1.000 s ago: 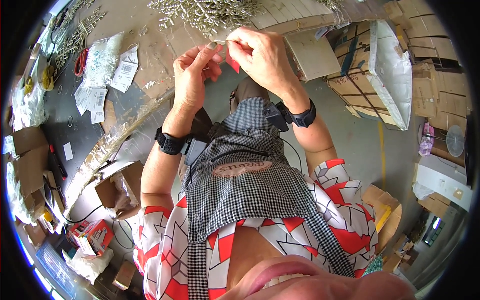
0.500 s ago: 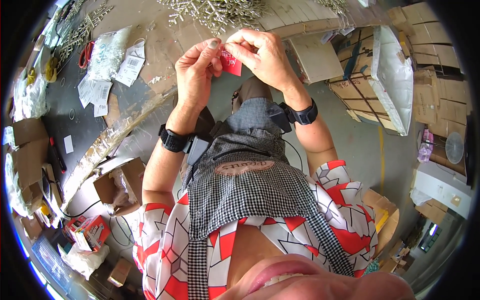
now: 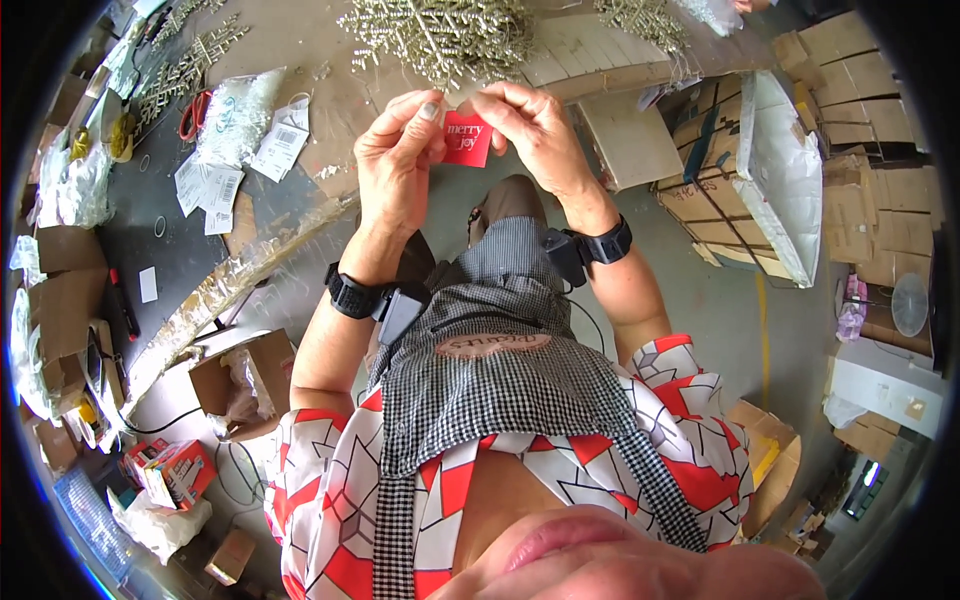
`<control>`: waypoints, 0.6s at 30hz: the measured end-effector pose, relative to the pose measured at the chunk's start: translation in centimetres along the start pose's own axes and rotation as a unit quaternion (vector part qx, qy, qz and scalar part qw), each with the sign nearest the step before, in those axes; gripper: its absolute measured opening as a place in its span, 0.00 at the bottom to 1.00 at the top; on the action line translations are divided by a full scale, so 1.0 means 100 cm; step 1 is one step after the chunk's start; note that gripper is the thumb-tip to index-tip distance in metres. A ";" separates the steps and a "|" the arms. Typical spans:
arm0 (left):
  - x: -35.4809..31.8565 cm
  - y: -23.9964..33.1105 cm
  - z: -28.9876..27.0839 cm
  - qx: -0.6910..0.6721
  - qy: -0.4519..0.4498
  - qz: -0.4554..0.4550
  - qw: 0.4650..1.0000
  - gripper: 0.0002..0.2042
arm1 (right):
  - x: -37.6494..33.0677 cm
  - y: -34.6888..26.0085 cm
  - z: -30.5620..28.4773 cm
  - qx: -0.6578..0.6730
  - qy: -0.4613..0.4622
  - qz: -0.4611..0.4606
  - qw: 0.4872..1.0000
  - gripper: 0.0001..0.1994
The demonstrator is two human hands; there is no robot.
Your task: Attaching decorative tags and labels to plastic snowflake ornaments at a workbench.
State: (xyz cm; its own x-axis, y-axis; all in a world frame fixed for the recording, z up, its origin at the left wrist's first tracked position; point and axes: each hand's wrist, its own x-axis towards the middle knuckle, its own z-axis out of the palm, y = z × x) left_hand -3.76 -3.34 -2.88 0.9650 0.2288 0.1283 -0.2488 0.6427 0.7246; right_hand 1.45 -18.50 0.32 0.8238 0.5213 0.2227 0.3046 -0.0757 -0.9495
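Observation:
A small square red paper tag [image 3: 467, 150] with white lettering hangs between my hands, in front of the table edge. My left hand [image 3: 393, 160] is closed in a pinch at the tag's left side, thumb against fingers. At the tag's upper right corner, my right hand [image 3: 540, 135] has its thumb and forefinger pinched together. Whatever is between those right fingertips is too small to make out. Just beyond both hands lies a bunch of gold glittery snowflake ornaments [image 3: 440, 35].
On the table's left are red-handled scissors [image 3: 195, 115], a clear plastic bag [image 3: 240, 115], white labels [image 3: 280, 150] and a red marker [image 3: 122, 305]. An open carton [image 3: 215, 385] stands below the table edge. Strapped cardboard boxes [image 3: 705, 195] with a white foam panel [image 3: 785, 180] stand right.
My right hand has shifted slightly right and down, uncovering more of the red tag. The whole view has shifted a little, bringing more of the gold ornaments into sight.

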 end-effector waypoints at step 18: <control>0.014 0.025 0.005 0.132 -0.110 0.002 0.985 0.10 | 0.002 0.004 -0.009 0.480 -0.055 0.055 0.874 0.10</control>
State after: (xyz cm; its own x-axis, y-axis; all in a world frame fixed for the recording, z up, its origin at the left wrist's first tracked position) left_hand -3.03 -1.75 -0.58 0.9660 0.0492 0.2539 -0.2505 0.4222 0.8712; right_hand 2.12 -19.18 0.13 0.7560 0.6380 0.1466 -0.3581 0.5905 -0.7232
